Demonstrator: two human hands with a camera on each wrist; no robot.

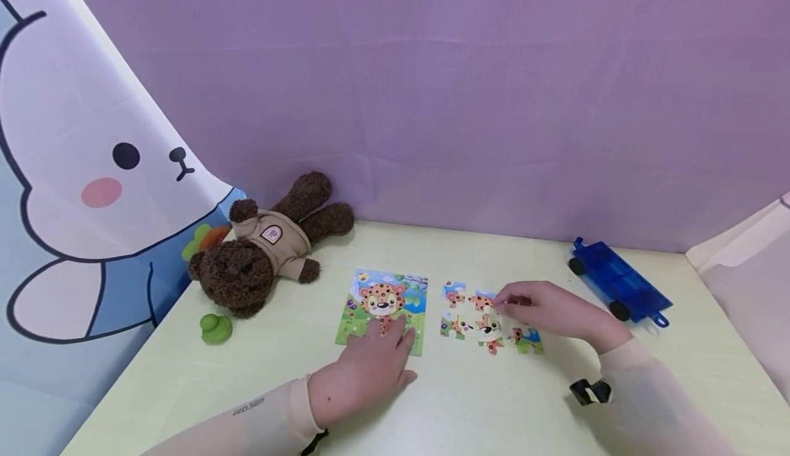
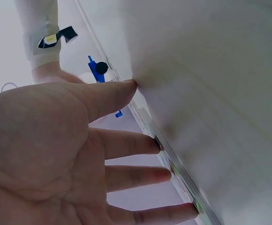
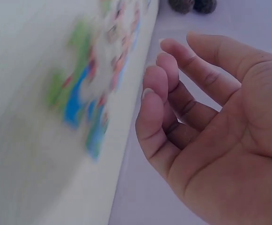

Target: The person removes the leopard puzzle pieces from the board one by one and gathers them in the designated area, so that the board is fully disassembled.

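My left hand [image 1: 364, 374] rests its outstretched fingers on the lower part of a leopard picture card [image 1: 407, 332]. The left wrist view has its thumb [image 2: 112, 96] and straight fingers [image 2: 131, 142] spread at the tabletop and the card's edge. To the right lies a group of leopard jigsaw pieces [image 1: 458, 326], some joined, with gaps among them. Over their right side hovers my right hand [image 1: 543, 308], fingers loosely bent. In the right wrist view thumb and fingertips [image 3: 155, 82] stand apart with nothing between them, beside the blurred pieces [image 3: 82, 89].
A brown teddy bear [image 1: 237, 274] in a beige shirt lies at the back left, a small green toy [image 1: 216, 329] in front of it. A blue wheeled toy trailer [image 1: 620, 274] stands at the back right. Behind the table [image 1: 469, 408] hangs a purple cloth [image 1: 432, 99].
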